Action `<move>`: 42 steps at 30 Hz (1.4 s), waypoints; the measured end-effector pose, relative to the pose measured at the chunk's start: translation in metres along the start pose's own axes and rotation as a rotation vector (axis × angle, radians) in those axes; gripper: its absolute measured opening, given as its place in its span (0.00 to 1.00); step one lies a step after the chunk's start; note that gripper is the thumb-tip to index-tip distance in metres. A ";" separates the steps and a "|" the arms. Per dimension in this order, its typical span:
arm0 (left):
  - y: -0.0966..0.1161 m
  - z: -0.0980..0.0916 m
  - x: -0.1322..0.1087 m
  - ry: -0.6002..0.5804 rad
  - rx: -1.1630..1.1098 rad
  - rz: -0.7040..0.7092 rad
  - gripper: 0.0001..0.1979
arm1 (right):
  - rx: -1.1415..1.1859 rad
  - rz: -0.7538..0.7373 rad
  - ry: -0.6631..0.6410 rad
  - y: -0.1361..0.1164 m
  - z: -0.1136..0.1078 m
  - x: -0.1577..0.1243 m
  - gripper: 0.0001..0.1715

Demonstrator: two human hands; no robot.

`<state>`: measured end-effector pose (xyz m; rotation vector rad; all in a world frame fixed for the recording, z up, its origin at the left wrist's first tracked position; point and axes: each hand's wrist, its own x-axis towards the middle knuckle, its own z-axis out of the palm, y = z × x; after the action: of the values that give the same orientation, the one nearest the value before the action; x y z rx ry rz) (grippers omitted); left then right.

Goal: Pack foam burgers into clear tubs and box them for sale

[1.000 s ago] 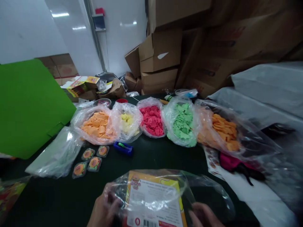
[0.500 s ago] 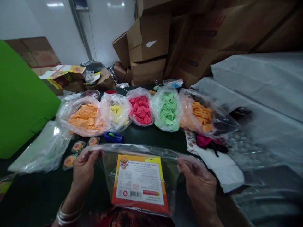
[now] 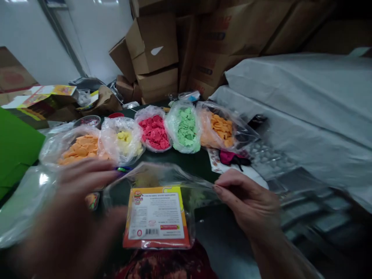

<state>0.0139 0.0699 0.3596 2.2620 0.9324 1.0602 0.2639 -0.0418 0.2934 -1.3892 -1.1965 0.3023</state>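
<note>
A clear plastic bag (image 3: 171,182) with an orange-and-yellow printed card (image 3: 157,217) inside hangs in front of me over the dark table. My right hand (image 3: 250,201) pinches the bag's upper right edge between thumb and fingers. My left hand (image 3: 72,213) is raised close to the camera at the bag's left side, fingers stretched out and blurred by motion; its thumb is near the bag's left edge. Whether it touches the bag I cannot tell.
Open bags of coloured pieces line the table's far side: orange (image 3: 78,147), yellow (image 3: 126,139), red (image 3: 154,131), green (image 3: 186,128), orange (image 3: 222,128). A green board (image 3: 14,151) stands left. Cardboard boxes (image 3: 154,50) are stacked behind. Grey sheeting (image 3: 305,100) covers the right.
My left hand has let go of the bag's top left corner and lifted toward the camera. The bag now hangs from my right hand. The view has shifted right.
</note>
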 end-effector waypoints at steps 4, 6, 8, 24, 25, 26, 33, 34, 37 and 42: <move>0.027 0.087 0.045 -0.493 0.081 0.470 0.22 | -0.015 0.004 -0.138 -0.001 -0.007 0.012 0.04; 0.028 0.117 0.064 -0.775 0.056 0.512 0.09 | 0.018 0.027 -0.071 0.004 -0.015 0.013 0.05; 0.025 0.133 0.076 -0.888 -0.016 0.423 0.08 | 0.116 0.083 0.142 0.015 -0.024 0.009 0.05; 0.016 0.131 0.078 -0.466 0.045 0.750 0.09 | 0.352 0.378 0.397 0.046 0.034 -0.027 0.08; 0.017 0.129 0.075 -0.482 0.075 0.838 0.10 | 0.355 0.366 0.393 0.045 0.034 -0.027 0.07; 0.018 0.127 0.074 -0.511 0.108 0.901 0.10 | 0.348 0.355 0.381 0.044 0.034 -0.027 0.07; 0.022 0.126 0.079 -0.622 0.334 1.077 0.09 | 0.158 0.212 0.208 0.025 0.024 -0.028 0.07; 0.023 0.126 0.079 -0.620 0.341 1.099 0.09 | 0.113 0.188 0.194 0.022 0.022 -0.028 0.07; 0.022 0.130 0.074 -0.610 0.349 1.143 0.10 | 0.020 0.182 0.165 0.018 0.018 -0.026 0.08; 0.023 0.143 0.079 -0.439 0.317 1.139 0.10 | 0.097 0.309 0.112 0.017 0.017 -0.025 0.12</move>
<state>0.1744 0.0953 0.3279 3.1579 -0.5111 0.7165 0.2483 -0.0473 0.2629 -1.4854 -0.8636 0.4862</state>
